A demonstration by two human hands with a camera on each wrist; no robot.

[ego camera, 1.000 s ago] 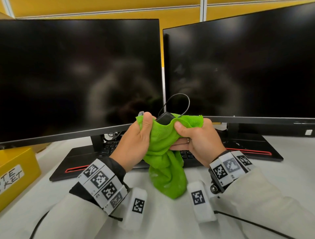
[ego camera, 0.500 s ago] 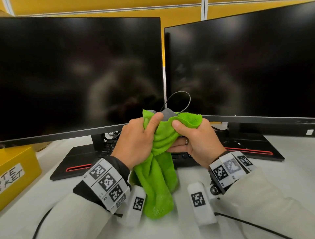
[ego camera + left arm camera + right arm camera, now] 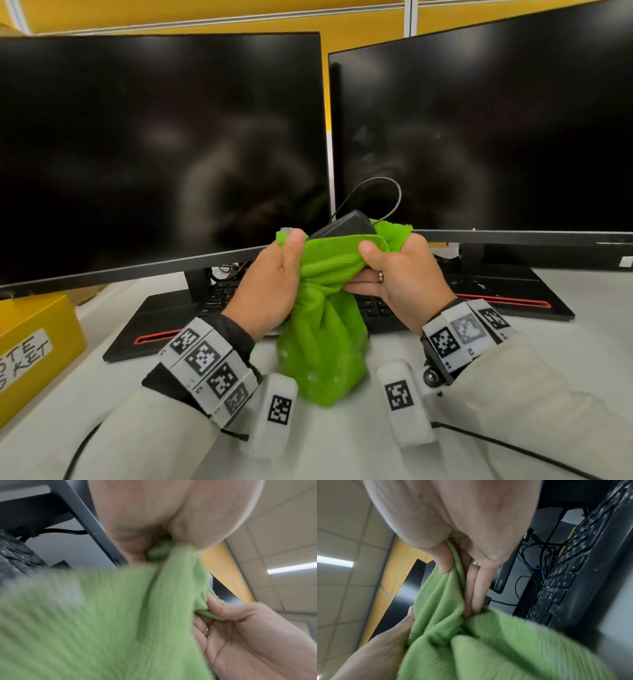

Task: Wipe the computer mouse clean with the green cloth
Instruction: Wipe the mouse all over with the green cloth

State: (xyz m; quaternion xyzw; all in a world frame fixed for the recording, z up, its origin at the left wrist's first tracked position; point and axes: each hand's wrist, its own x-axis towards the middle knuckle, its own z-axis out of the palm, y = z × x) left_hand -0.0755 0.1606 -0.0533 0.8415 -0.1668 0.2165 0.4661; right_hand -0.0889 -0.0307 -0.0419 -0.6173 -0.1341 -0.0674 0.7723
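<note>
I hold a black wired computer mouse (image 3: 347, 224) up in front of the monitors, wrapped from below in the green cloth (image 3: 325, 329). My left hand (image 3: 274, 277) grips the cloth at the mouse's left side, thumb pressed on top. My right hand (image 3: 397, 270) grips the cloth on the right, thumb on the fabric under the mouse. Only the mouse's upper end and its looped cable (image 3: 376, 195) show. In the wrist views the mouse is hidden; just the cloth (image 3: 102, 622) (image 3: 479, 642) and both hands appear.
Two dark monitors (image 3: 154, 147) (image 3: 496, 130) stand close behind my hands. A black keyboard (image 3: 219, 296) lies under them on the white desk (image 3: 342, 445). A yellow box (image 3: 30, 346) sits at the left edge. Cables (image 3: 537, 566) tangle behind the keyboard.
My left thumb has slid left and down off the mouse, so more of its black top shows. The cloth's hanging tail has swung from left back under the hands.
</note>
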